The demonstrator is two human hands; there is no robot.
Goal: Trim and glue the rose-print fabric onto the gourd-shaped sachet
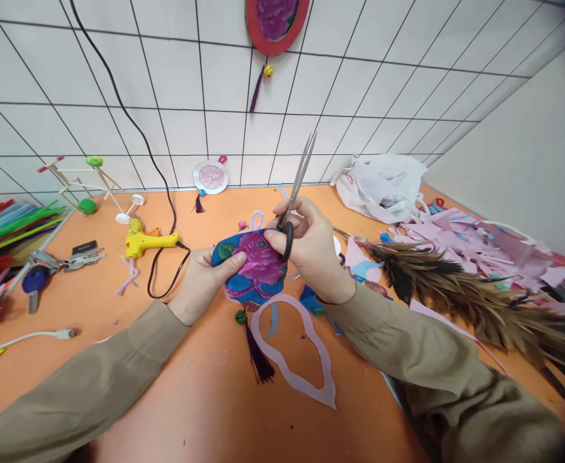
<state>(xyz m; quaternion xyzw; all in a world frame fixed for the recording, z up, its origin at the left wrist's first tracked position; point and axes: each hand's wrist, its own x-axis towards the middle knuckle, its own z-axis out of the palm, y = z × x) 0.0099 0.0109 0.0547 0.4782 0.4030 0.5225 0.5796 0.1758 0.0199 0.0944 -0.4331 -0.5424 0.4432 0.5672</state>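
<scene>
Between my hands is a blue floral fabric ornament (258,257) with a purple flower, a pale loop on top and a green bell and dark tassel (259,354) hanging below. My left hand (205,280) is closed on its left edge, thumb on the front. In my right hand (311,244) are black-handled scissors (301,173), blades pointing up and nearly closed. The right thumb and fingers also meet the ornament's upper right edge; whether they pinch it is unclear. Below lies a pink frame-shaped cutout (328,370) on the orange table (190,399).
To the left are a yellow glue gun (150,241) with a black cord, keys (77,259), a white cable (45,335) and colourful pipe cleaners (12,225). A white plastic bag (381,186), pink scraps (484,247) and brown feathers (475,283) lie right. Finished-looking ornaments (211,177) are near the tiled wall.
</scene>
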